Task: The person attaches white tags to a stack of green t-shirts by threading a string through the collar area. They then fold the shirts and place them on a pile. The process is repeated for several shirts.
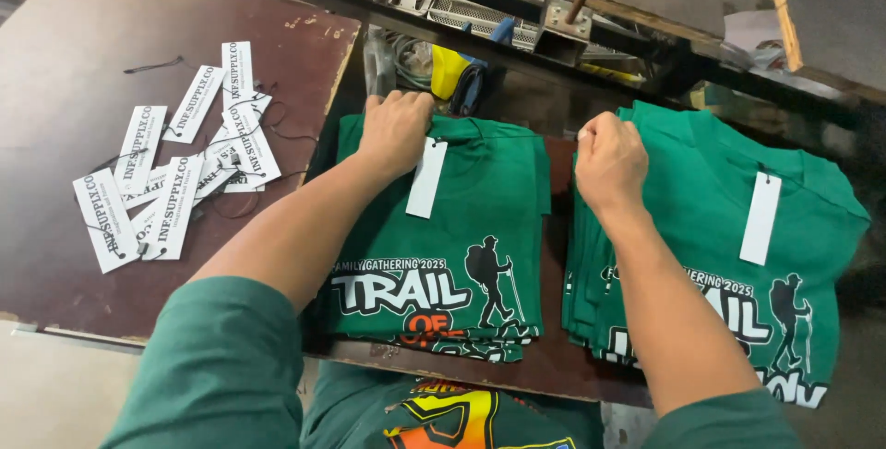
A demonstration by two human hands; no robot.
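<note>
Person stands at a dark brown worktable (65, 89), leaning over two stacks of folded green T-shirts.

Left hand (395, 131), centre of the frame, is curled knuckles-up at the collar end of the left stack (461, 218). Fingers are bent in and pressed to the neck of the top shirt; what they pinch is hidden under the hand. A blank white hang tag (426, 178) hangs just below that hand on a thin dark string, so the grip sits right where the tag joins the collar.

Right hand (609, 161), right of centre, is closed into a loose fist at the near edge of the right stack (711, 227). Thumb and forefinger look pinched together at the top, but I cannot tell whether anything is between them. The top shirt there already carries its own white tag (760, 218) at the neck, lying flat on the cloth.

Both stacks lie print-side up, with the same hiker graphic toward the lower edge of the frame and the collars away from the person, which keeps the necks within easy reach.

Left of the frame: a loose heap of spare white tags (171, 177) with dark strings, fanned out on the tabletop beside the left arm.

Top centre, beyond the stacks: a metal fixture (480, 15) and something yellow (447, 69), partly in shadow.
</note>
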